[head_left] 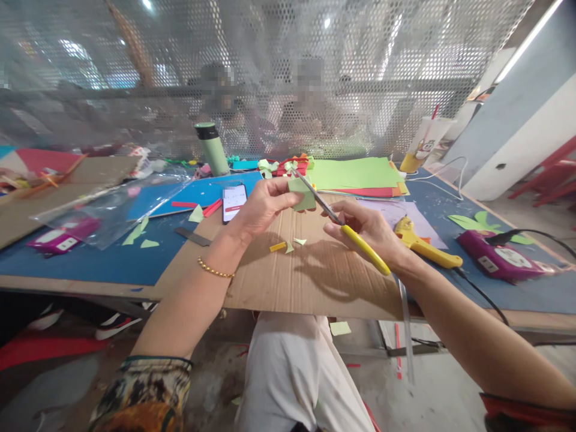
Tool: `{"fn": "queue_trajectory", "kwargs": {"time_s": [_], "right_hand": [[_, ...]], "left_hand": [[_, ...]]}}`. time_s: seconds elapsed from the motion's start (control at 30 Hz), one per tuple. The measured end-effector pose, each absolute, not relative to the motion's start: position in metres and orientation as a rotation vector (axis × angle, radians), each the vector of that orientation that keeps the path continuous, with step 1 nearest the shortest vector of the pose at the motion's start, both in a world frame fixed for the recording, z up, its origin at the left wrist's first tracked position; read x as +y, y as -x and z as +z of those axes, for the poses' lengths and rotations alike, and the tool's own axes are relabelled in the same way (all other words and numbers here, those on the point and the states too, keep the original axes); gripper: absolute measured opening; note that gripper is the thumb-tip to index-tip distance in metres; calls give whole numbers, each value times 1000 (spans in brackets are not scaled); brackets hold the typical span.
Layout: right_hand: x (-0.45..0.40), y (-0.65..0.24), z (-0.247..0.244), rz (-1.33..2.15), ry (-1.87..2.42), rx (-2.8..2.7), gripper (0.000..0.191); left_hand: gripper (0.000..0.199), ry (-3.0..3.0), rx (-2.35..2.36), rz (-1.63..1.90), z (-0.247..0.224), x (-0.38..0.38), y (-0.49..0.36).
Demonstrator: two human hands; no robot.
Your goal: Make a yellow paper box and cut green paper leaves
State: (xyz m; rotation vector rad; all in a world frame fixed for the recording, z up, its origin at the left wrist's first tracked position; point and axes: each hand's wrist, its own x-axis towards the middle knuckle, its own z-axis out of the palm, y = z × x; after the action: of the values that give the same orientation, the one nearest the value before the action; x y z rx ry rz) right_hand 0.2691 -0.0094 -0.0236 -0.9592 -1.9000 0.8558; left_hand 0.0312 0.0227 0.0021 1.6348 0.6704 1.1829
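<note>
Between the thumb and fingers of my left hand (266,207) is a small piece of light green paper (302,195), raised above the cardboard (270,282). My right hand (366,225) grips a pair of scissors (364,247) with yellow handles. The blades point up and to the left and lie across the paper's edge; whether they cut into it I cannot tell. Under my hands, a yellow strip (278,246) and a pale green scrap (300,242) rest on the cardboard.
Right of my hands lie a yellow glue gun (425,246) and a purple power strip (499,257). Green paper sheets (355,173) are stacked behind. A phone (234,203), a dark blade (192,236) and a green bottle (211,149) are to the left. A drink cup (423,147) stands back right.
</note>
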Motion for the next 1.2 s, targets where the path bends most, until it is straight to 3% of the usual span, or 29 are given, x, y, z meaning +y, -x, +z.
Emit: {"fn": "queue_trajectory", "kwargs": {"time_s": [0.97, 1.2], "right_hand": [[-8, -277, -22, 881, 943, -1908, 53], [-10, -274, -16, 944, 940, -1895, 54]], "left_hand": [[11, -1614, 673, 1151, 4, 24, -28], [25, -1544, 656, 1157, 0, 25, -30]]}}
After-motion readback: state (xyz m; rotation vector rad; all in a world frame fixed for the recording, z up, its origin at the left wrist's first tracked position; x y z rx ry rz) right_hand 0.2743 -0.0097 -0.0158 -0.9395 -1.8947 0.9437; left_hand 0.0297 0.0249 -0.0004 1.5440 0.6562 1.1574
